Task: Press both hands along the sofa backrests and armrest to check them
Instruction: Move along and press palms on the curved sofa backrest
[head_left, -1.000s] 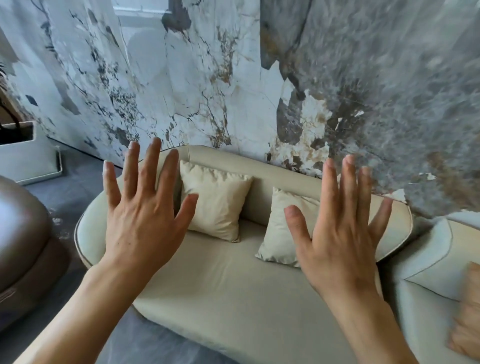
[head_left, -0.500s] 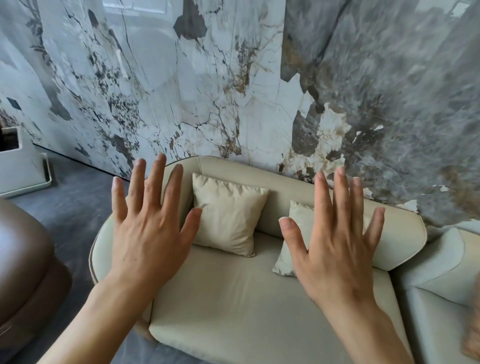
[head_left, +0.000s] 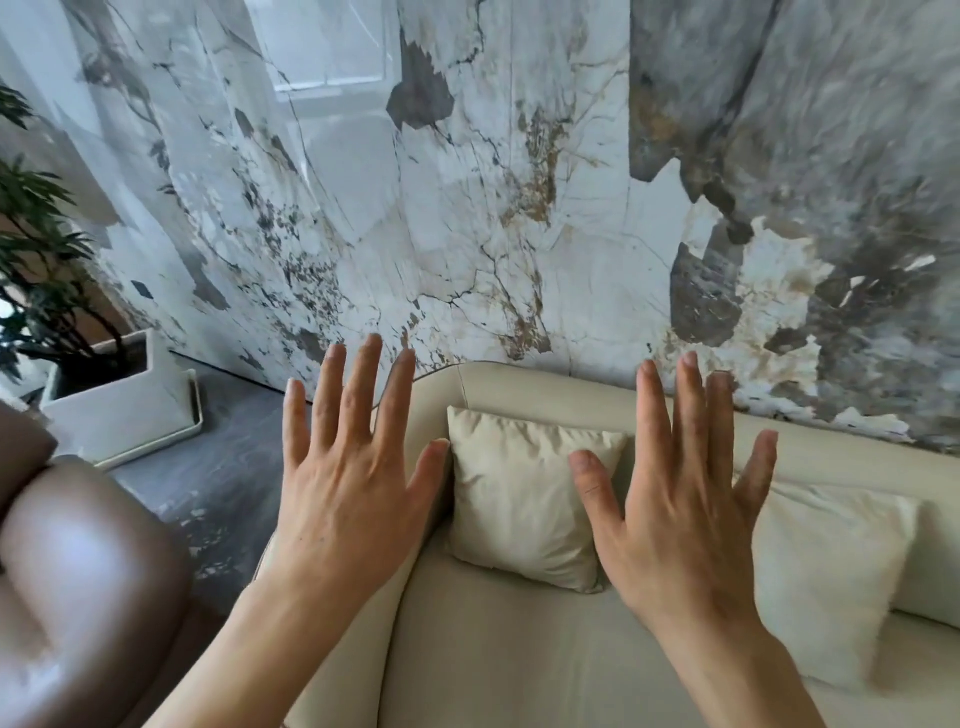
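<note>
So the cream sofa (head_left: 519, 665) fills the lower middle and right of my feed, pushed up against a marble-look wall (head_left: 467, 208), its backrest (head_left: 550, 389) running along the wall and the curved armrest (head_left: 431, 400) wrapping round at the left end. Both hands are up in front of the camera, palms facing away from me, fingers spread wide, not gripping anything at all. The left hand (head_left: 348, 499) sits over the armrest curve at the sofa's left end, and honestly I can't tell from this angle if it's actually touching the upholstery or just above it. The right hand (head_left: 680, 525) is over the seat near the backrest, between the two cushions; same deal, contact is unclear. One cream cushion (head_left: 524, 499) leans against the backrest near the left corner of the sofa, showing in the gap between the two hands, and a paler second cushion (head_left: 826, 577) leans further along toward the right edge, partly behind the right wrist. Off the sofa's left end there's dark grey floor (head_left: 223, 467), a shiny brown leather seat (head_left: 78, 597) in the bottom left corner of the view, and a white planter (head_left: 124, 410) with a leafy green plant (head_left: 36, 234) by the wall on the far left
</note>
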